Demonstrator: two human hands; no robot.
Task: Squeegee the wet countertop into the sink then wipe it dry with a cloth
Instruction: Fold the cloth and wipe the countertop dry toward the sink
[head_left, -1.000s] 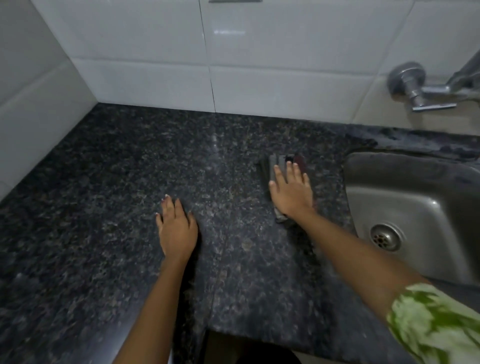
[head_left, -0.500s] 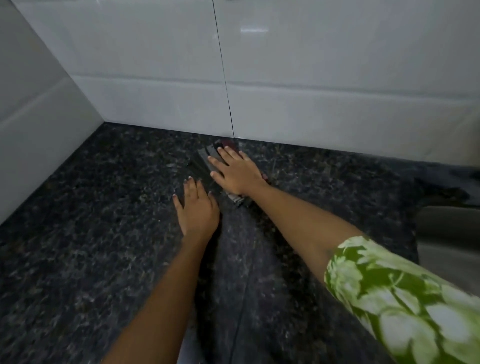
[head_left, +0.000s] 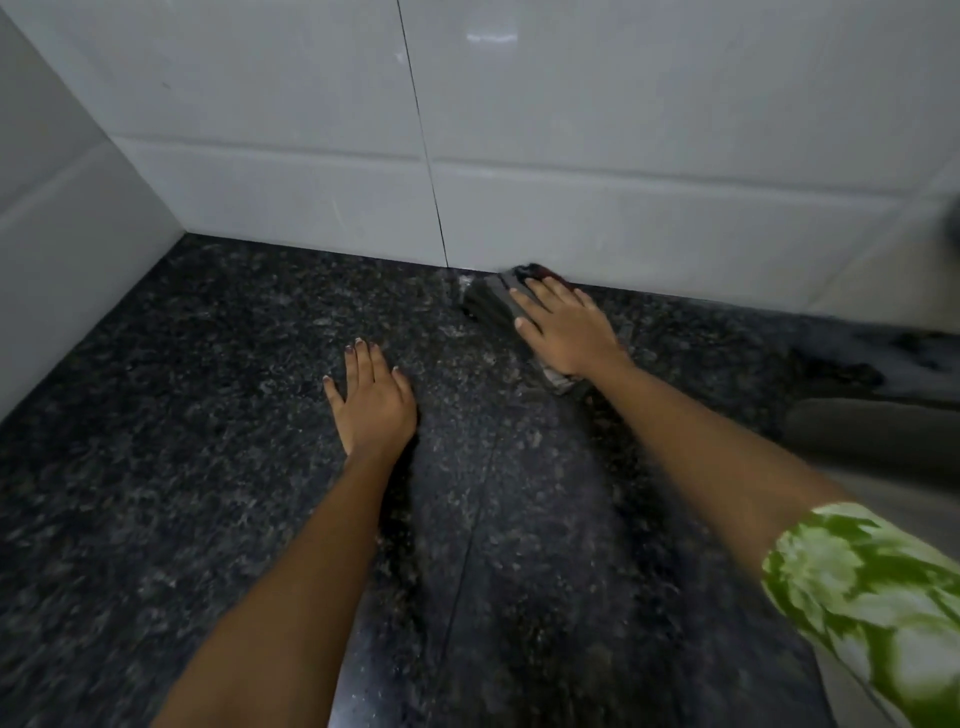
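A dark speckled granite countertop (head_left: 208, 415) fills the view. My right hand (head_left: 569, 330) lies flat on a folded dark grey cloth (head_left: 491, 304) with a reddish edge, pressing it down at the back of the counter against the white tiled wall. The cloth's near end shows below my wrist. My left hand (head_left: 374, 400) rests palm down on the bare counter, fingers spread, to the left of and nearer than the cloth. The steel sink (head_left: 878, 441) is only a blurred sliver at the right edge. No squeegee is in view.
White tiled walls (head_left: 571, 156) close off the back and the left side, meeting in a corner at the upper left. A seam (head_left: 467, 545) runs through the counter between my arms. A green and white patterned sleeve (head_left: 872, 597) covers my right upper arm.
My right hand has pushed the cloth from beside the sink to the back wall. The left hand has stayed flat on the counter. The view has turned left, leaving the sink at the edge.
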